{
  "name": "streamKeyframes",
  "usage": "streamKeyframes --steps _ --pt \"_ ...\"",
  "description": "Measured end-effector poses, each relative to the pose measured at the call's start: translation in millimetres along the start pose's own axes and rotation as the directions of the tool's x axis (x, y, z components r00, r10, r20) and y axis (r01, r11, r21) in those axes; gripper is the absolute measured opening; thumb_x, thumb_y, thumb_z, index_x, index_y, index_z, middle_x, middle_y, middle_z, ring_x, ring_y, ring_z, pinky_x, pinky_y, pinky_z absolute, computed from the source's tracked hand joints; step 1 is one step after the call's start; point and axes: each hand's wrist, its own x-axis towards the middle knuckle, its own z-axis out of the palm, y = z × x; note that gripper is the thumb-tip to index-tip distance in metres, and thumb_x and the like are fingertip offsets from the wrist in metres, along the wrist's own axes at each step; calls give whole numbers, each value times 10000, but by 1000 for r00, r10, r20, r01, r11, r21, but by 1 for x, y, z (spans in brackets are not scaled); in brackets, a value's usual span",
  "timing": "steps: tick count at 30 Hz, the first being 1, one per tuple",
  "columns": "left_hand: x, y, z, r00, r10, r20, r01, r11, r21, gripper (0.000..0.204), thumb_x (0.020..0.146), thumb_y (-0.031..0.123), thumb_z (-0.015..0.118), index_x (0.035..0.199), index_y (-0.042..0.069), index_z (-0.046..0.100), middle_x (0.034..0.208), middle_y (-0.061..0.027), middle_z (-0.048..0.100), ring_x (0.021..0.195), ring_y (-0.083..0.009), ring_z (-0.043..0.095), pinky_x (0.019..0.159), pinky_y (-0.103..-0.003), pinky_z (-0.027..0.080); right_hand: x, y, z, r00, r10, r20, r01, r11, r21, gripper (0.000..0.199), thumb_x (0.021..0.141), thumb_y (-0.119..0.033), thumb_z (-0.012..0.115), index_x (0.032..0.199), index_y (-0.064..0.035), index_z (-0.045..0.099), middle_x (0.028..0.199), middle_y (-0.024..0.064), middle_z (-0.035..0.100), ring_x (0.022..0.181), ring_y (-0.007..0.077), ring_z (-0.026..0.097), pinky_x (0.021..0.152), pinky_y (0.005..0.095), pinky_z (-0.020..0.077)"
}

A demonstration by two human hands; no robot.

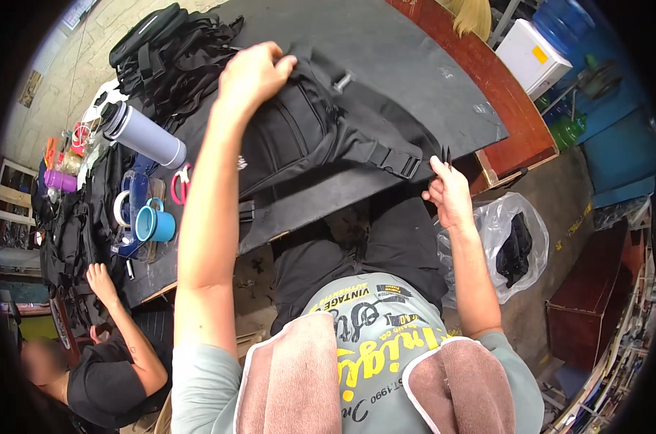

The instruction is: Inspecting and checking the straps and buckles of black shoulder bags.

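Observation:
A black backpack (284, 134) lies on the dark tabletop in front of me, its buckle strap (394, 158) stretching to the right. My left hand (255, 76) is closed at the bag's far edge, thumb out and the other fingertips partly hidden. Near the table's front edge, my right hand (448, 194) pinches small black snips (446, 155), their two thin points upward. The snips are beside the buckle end of the strap. A wide black strap with a metal-coloured piece (342, 82) runs across the table beyond the bag.
More black bags (172, 54) are heaped at the far left. A lavender bottle (144, 134), pink-handled scissors (180, 184) and a blue mug (155, 221) stand or lie left of my arm. A co-worker (114, 362) sits at lower left. A clear plastic bag (530, 267) is on the floor at right.

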Motion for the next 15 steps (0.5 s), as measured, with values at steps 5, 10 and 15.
streamKeyframes --steps 5,10,15 --pt "-46 27 86 904 295 -310 -386 876 -291 204 1054 140 799 1234 60 852 1189 -161 851 1153 -369 818 1025 -467 648 16 4 -20 794 -581 -178 437 750 -496 469 1129 -320 878 1411 18 716 1257 47 769 1104 97 708 967 289 592" --pt "-99 79 118 903 424 -70 -377 702 -604 215 979 96 817 1179 21 848 1115 -158 853 1083 -350 818 978 -466 648 -9 -15 -4 765 -642 -51 586 727 -359 344 1214 -185 722 1481 14 634 1406 95 738 1222 136 705 1092 293 557" --pt "-109 93 138 896 440 -53 -405 765 -501 180 891 136 884 1064 94 859 1025 -85 790 1002 -320 720 934 -467 603 -4 -2 40 810 -535 239 585 762 -277 350 1171 -106 769 1473 9 636 1186 33 771 1028 61 664 879 258 544"
